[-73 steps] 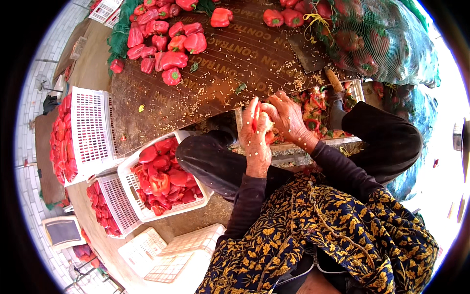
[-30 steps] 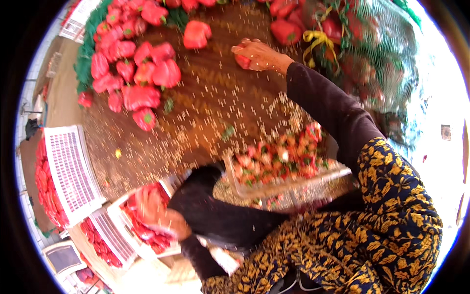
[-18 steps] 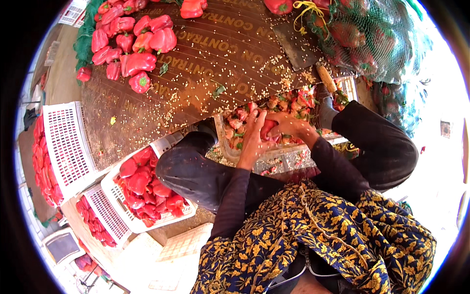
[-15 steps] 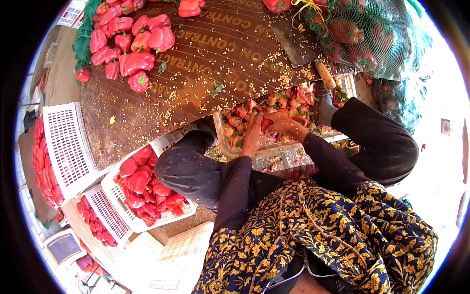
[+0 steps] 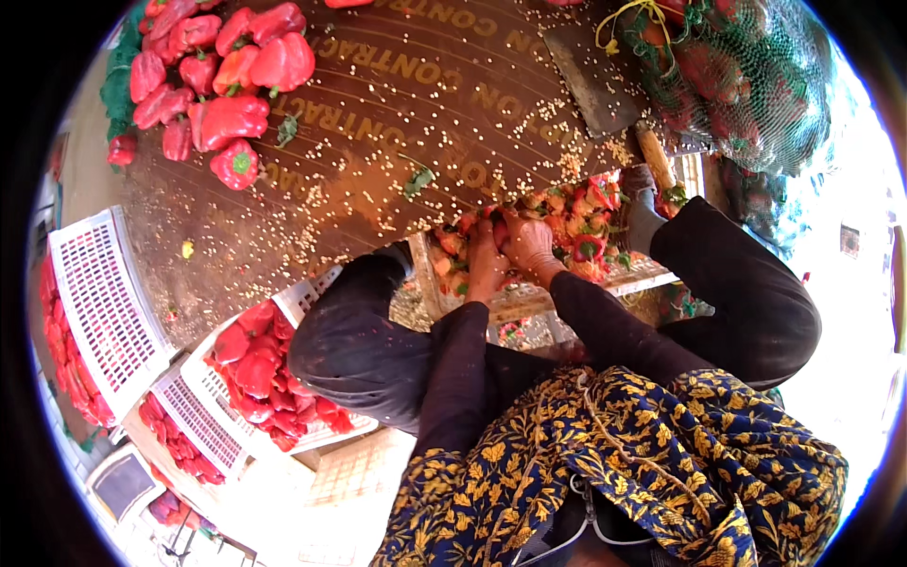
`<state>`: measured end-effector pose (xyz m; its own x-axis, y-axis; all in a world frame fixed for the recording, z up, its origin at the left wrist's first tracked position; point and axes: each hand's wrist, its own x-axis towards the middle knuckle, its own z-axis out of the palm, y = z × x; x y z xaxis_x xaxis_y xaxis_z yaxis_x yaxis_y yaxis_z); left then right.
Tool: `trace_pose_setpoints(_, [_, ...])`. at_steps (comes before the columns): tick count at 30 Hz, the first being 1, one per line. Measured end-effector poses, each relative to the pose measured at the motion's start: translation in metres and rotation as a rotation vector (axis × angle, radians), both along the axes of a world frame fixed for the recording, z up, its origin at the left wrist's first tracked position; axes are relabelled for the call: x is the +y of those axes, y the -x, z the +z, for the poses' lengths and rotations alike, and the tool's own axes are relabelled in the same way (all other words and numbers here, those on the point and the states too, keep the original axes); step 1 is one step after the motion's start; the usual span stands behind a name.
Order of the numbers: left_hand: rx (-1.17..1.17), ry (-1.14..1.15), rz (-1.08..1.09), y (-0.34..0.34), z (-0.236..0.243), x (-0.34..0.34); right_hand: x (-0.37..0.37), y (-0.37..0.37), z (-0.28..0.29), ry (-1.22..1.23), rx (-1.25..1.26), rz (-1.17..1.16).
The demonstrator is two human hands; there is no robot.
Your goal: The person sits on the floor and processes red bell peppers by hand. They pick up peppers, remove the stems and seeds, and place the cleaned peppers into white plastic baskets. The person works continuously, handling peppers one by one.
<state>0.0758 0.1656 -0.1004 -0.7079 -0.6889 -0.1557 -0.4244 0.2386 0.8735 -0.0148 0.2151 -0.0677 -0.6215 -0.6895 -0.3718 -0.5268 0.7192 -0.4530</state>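
Both hands meet over a crate of pepper cores and scraps between my knees. My left hand is closed around the left side of a red bell pepper. From the right, my right hand grips the same pepper, its fingers curled over the top. Most of the pepper is hidden by the fingers. Just beyond the crate is a brown board strewn with pale seeds. A broad cleaver with a wooden handle lies at the board's right side.
Whole red peppers are heaped on the board's far left. A green net sack of peppers stands far right. White crates of red peppers line my left side, with another white crate beyond. My bent knees flank the scrap crate.
My right hand has moved slightly left and turned over the pepper, closing in against my left hand. The view has shifted, so the board's peppers sit higher and further left.
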Motion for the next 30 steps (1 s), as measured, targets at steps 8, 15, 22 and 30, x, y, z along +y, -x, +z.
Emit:
trace_pose_setpoints(8, [0.280,-0.855,0.341,-0.001,0.025,0.001,0.017,0.002,0.024,0.396,-0.170,-0.134])
trace_pose_setpoints(15, [0.606,-0.655,0.219,-0.010,0.110,0.004,0.041,0.011,0.113,0.553,-0.634,0.004])
trace_pose_setpoints(22, [0.735,-0.881,0.407,-0.016,0.124,0.055,0.021,-0.009,0.155,0.859,-0.880,-0.320])
trace_pose_setpoints(30, [0.355,0.280,-0.254,-0.038,0.186,-0.016,0.016,-0.006,0.147,0.436,-0.040,0.312])
